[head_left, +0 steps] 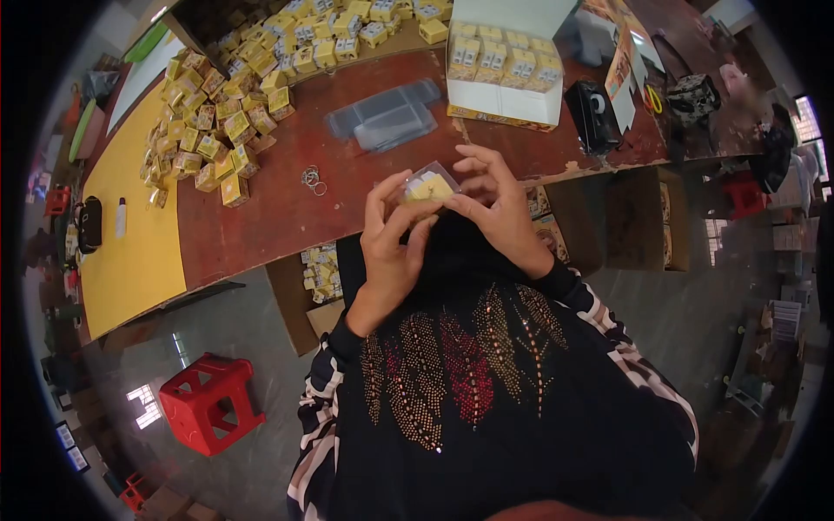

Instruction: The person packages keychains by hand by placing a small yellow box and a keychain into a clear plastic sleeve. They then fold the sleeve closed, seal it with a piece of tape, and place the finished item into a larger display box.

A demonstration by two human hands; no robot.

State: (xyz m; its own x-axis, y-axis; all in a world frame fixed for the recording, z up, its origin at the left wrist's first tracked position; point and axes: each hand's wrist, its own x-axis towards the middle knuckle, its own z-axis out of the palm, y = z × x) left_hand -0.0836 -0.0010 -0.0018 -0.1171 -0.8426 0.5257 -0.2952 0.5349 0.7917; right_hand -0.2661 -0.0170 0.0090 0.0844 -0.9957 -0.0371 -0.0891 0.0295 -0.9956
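Between my two hands, just past the table's near edge, is a small clear plastic box [433, 185] with a yellow and white piece inside. My left hand [395, 239] grips its left and lower side with fingers and thumb. From the right, my right hand [497, 207] has its thumb at the box's lower corner and its fingers curled by the far side. Beyond my hands, flat clear plastic sleeves [387, 117] lie on the red table. Some metal rings [314, 180] lie to the left of my hands.
Many small yellow boxes [213, 130] are heaped at the left, with more [321, 43] at the back. An open white carton [508, 102] holds rows of them. A black tape dispenser [593, 117] stands right of it. A red stool [211, 404] is on the floor.
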